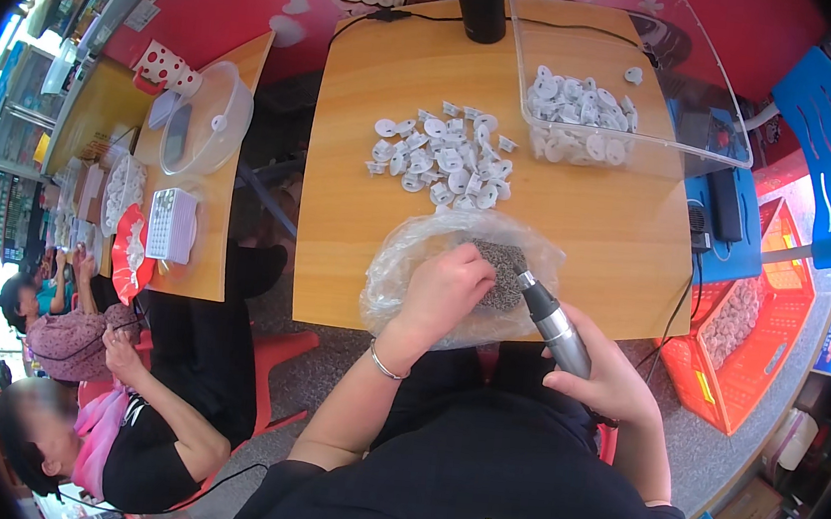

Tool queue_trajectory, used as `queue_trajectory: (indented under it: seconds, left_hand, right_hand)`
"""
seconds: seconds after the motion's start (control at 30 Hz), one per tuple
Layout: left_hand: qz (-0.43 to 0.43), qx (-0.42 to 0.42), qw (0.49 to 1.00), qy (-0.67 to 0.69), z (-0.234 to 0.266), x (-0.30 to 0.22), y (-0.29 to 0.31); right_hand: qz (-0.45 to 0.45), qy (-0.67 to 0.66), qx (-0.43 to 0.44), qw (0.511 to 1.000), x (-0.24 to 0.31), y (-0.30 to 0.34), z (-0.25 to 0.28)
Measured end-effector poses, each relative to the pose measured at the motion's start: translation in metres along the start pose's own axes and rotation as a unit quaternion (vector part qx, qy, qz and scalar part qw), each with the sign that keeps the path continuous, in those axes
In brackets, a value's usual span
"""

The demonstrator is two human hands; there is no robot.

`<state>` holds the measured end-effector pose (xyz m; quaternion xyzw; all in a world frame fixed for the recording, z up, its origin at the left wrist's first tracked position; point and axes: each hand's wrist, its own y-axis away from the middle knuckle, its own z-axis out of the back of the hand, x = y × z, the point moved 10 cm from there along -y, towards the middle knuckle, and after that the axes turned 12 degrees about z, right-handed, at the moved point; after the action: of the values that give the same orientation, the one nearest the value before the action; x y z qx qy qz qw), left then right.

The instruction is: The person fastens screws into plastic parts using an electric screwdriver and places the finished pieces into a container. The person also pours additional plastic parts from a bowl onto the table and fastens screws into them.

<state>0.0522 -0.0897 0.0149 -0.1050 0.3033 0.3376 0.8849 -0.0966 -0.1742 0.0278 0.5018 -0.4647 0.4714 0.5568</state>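
Observation:
My right hand (600, 369) is wrapped round the grip of a silver and black electric screwdriver (560, 336). Its tip points up and left, over a clear plastic bag (396, 270) at the table's near edge. Inside the opened bag lies a heap of tiny grey pieces (503, 286) that look like screws. My left hand (451, 285), with a bracelet at the wrist, is at this heap with its fingertips pinched together; whatever they hold is hidden. Beyond the bag, a loose pile of small white round plastic parts (450, 158) is spread on the wooden table (344, 223).
A clear plastic bin (647, 137) with more white parts rests at the table's far right, beside a black cylinder (480, 6). Cables run along the far edge and down the right side. An orange crate (713, 388) stands right; another person (150, 424) sits left.

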Motion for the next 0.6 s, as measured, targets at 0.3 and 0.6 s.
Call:
queue_trajectory:
  seconds: [0.3,0.6]
  left_hand:
    - [0.163,0.097,0.911,0.366,-0.005,0.040,0.001]
    - [0.218,0.096,0.693,0.680,-0.015,0.055,0.005]
  right_hand:
    - [-0.005,0.005,0.008,1.000,0.004,-0.002,-0.004]
    - [0.006,0.014,0.033,0.999,0.006,-0.005,-0.014]
